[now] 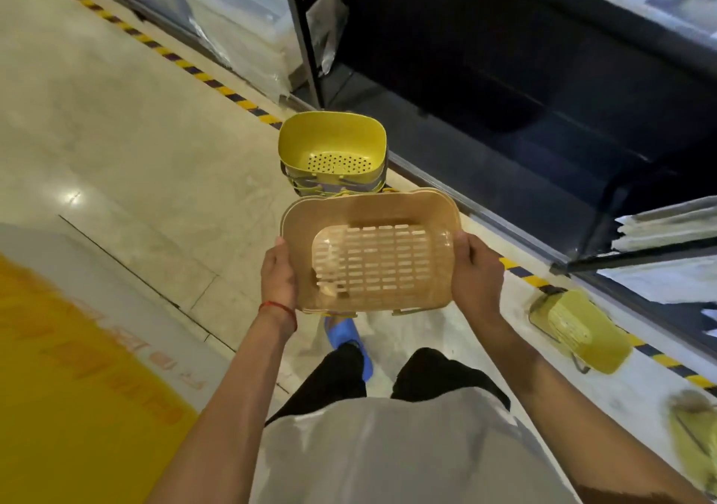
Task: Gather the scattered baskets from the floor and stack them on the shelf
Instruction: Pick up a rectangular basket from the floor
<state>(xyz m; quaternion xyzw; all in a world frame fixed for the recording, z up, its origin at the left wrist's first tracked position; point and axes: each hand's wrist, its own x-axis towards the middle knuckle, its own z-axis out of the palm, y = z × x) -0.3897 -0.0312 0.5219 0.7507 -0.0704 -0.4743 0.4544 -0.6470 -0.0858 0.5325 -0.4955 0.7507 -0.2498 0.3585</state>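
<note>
Two hands carry one basket here, and we read the step as gathering: a piece lifted and brought toward the pile. Going left to right, our left hand (278, 275) grips the left rim of the tan basket (372, 249), fingers curled under, a red thread at the wrist. The basket is held level, open side up, its slotted bottom facing us. Our right hand (476, 271) clamps the right rim the same way.

At twelve o'clock from the tan basket, just beyond its far rim, stands a stack of yellow baskets (333, 150) on the floor (128, 162), upright, the top one showing a perforated bottom. At four o'clock lies a yellow basket on its side (582, 331), close to the striped hazard line (201, 75). At five o'clock, near the picture's edge, a blurred yellow shape may be another; we cannot tell.

We judge that the next move calls for lowering the tan basket squarely into the stack, rims aligned, then fetching the tipped one.

The floor is pale, glossy stone with a yellow painted patch at eight o'clock. The dark shelf (543, 77) runs from one to three o'clock, its lower bay looking bare.
</note>
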